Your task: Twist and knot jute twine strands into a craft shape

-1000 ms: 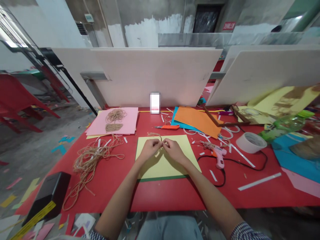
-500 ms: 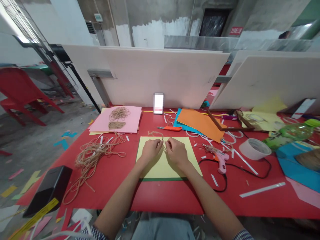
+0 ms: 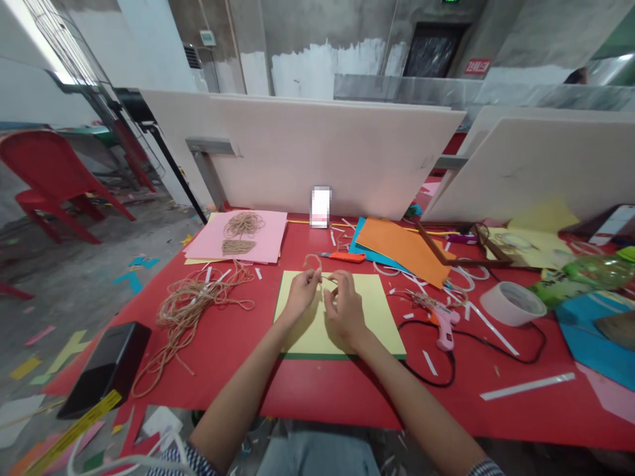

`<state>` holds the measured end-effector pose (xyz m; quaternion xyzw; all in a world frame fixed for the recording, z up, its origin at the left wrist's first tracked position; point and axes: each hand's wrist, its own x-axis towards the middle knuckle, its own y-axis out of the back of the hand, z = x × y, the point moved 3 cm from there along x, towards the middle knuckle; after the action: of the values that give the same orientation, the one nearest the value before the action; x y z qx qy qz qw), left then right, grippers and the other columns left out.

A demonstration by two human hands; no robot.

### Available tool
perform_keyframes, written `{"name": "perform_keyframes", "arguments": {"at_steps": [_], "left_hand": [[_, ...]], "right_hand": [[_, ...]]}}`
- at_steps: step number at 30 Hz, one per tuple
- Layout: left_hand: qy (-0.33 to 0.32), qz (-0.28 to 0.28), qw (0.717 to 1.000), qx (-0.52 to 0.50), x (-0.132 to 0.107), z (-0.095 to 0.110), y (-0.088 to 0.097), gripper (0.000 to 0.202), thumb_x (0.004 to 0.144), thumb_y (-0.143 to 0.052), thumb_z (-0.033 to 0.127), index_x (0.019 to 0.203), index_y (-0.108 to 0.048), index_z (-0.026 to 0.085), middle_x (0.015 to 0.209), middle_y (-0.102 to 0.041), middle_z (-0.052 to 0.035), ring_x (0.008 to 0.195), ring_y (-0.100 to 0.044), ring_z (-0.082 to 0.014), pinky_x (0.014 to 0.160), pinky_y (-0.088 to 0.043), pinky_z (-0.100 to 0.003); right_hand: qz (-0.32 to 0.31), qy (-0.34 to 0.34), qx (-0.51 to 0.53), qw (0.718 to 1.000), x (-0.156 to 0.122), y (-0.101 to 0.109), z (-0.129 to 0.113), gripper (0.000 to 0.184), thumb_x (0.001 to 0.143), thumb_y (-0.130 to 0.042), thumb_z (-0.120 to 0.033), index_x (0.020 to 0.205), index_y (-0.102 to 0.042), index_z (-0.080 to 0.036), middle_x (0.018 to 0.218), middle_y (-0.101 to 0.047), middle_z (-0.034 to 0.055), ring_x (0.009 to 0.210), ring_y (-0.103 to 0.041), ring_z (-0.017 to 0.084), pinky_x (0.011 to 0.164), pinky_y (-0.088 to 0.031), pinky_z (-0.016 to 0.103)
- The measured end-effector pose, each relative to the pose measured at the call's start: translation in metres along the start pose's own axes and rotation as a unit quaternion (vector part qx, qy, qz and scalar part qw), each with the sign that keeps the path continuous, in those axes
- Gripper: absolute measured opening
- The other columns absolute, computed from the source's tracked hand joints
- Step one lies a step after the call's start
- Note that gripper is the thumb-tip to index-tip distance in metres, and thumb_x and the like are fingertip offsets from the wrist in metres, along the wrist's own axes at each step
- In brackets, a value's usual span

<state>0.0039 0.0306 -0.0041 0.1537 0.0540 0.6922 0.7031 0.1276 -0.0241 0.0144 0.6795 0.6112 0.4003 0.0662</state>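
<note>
My left hand (image 3: 301,294) and my right hand (image 3: 346,311) are over a pale yellow card (image 3: 381,317) that lies on a dark green sheet. Both pinch a short length of jute twine (image 3: 311,262), which arcs up in a loop above my left hand. My right fingers curl around its other end, partly hiding it. A loose heap of the same twine (image 3: 191,311) lies on the red table (image 3: 347,396) to the left of the card, nearest my left forearm.
An orange-handled utility knife (image 3: 347,257), a pink glue gun (image 3: 445,327) with a black cord, and a tape roll (image 3: 512,304) lie on the table among white paper strips. Pink (image 3: 262,231) and orange (image 3: 401,251) sheets lie beyond the card. A white partition stands behind.
My hands have drawn apart from their fingertip-to-fingertip pinch. My right hand has dropped lower and curled, and the twine loop stands higher. The whole view has drifted, shifting the scene rightward.
</note>
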Motion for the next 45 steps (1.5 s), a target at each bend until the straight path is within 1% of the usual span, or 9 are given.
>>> {"name": "perform_keyframes", "arguments": {"at_steps": [2,5,8,14,28,33,39,43,45], "left_hand": [[-0.022,-0.018,0.998,0.06,-0.001,0.004,-0.001,0.045,0.092,-0.041,0.052,0.066,-0.053,0.018,0.053,-0.046,0.0026,0.056,-0.045,-0.0133,0.057,-0.032,-0.024],[-0.061,-0.068,0.984,0.153,-0.005,0.01,-0.003,0.039,0.097,-0.038,0.04,0.068,-0.054,0.018,0.061,-0.056,-0.0014,0.059,-0.051,-0.015,0.06,-0.034,-0.025],[-0.081,-0.107,0.959,0.25,-0.008,0.013,-0.004,0.035,0.099,-0.037,0.033,0.076,-0.059,0.018,0.069,-0.064,-0.006,0.063,-0.057,-0.0181,0.062,-0.034,-0.027],[-0.097,-0.146,0.931,0.32,-0.011,0.015,-0.002,0.032,0.099,-0.038,0.031,0.088,-0.065,0.019,0.079,-0.07,-0.0104,0.067,-0.06,-0.0217,0.061,-0.032,-0.028],[-0.106,-0.182,0.96,0.183,-0.007,0.014,0.004,0.037,0.094,-0.039,0.035,0.074,-0.064,0.018,0.067,-0.065,-0.0032,0.063,-0.053,-0.0162,0.064,-0.036,-0.025],[-0.104,-0.17,0.955,0.222,-0.008,0.015,0.004,0.035,0.094,-0.041,0.032,0.071,-0.063,0.018,0.067,-0.065,-0.0049,0.063,-0.055,-0.0173,0.065,-0.038,-0.026],[-0.059,-0.042,0.991,0.11,-0.003,0.008,0.006,0.028,0.087,-0.04,0.016,0.096,-0.066,0.017,0.09,-0.07,-0.0077,0.075,-0.061,-0.0171,0.071,-0.046,-0.027],[0.049,-0.168,0.984,0.011,-0.003,-0.002,-0.004,0.028,0.084,-0.041,0.017,0.1,-0.064,0.014,0.075,-0.063,-0.0013,0.046,-0.045,-0.0096,0.051,-0.04,-0.023],[0.068,-0.204,0.976,-0.014,-0.004,-0.002,-0.009,0.026,0.086,-0.041,0.021,0.099,-0.063,0.013,0.07,-0.059,0.0006,0.043,-0.041,-0.0079,0.049,-0.037,-0.022]], "right_hand": [[0.005,-0.072,0.098,0.993,0.001,-0.001,0.006,0.028,0.093,-0.044,-0.031,0.12,-0.045,-0.022,0.119,-0.061,0.0108,0.072,-0.065,0.016,0.065,-0.05,0.031],[-0.033,-0.138,0.162,0.977,0.004,-0.003,0.014,0.027,0.094,-0.041,-0.033,0.118,-0.043,-0.023,0.095,-0.067,0.0039,0.065,-0.064,0.016,0.062,-0.049,0.029],[-0.064,-0.133,0.064,0.987,0.009,0.003,0.018,0.019,0.093,-0.042,-0.031,0.104,-0.054,-0.022,0.072,-0.064,-0.0002,0.064,-0.061,0.018,0.062,-0.043,0.027],[-0.12,-0.1,0.003,0.988,0.015,0.012,0.02,0.023,0.093,-0.045,-0.026,0.085,-0.066,-0.02,0.074,-0.068,0.0025,0.066,-0.058,0.017,0.063,-0.037,0.026],[-0.199,-0.063,0.099,0.973,0.02,0.016,0.025,0.022,0.09,-0.049,-0.026,0.082,-0.067,-0.017,0.076,-0.068,0.0022,0.067,-0.056,0.014,0.064,-0.037,0.024],[-0.185,-0.027,-0.023,0.982,0.02,0.018,0.019,0.022,0.092,-0.049,-0.023,0.08,-0.066,-0.018,0.066,-0.062,-0.0003,0.058,-0.05,0.013,0.058,-0.03,0.023],[-0.17,0.051,-0.206,0.962,0.021,0.013,0.02,0.02,0.095,-0.05,-0.018,0.084,-0.067,-0.016,0.073,-0.068,0.0064,0.068,-0.058,0.017,0.064,-0.034,0.027],[-0.155,0.084,-0.227,0.958,0.019,0.013,0.021,0.02,0.097,-0.049,-0.02,0.099,-0.069,-0.016,0.086,-0.071,0.0099,0.079,-0.062,0.02,0.072,-0.039,0.028],[-0.14,0.082,-0.22,0.962,0.017,0.015,0.021,0.022,0.098,-0.049,-0.022,0.1,-0.07,-0.016,0.086,-0.072,0.0104,0.08,-0.062,0.021,0.073,-0.04,0.028]]}}
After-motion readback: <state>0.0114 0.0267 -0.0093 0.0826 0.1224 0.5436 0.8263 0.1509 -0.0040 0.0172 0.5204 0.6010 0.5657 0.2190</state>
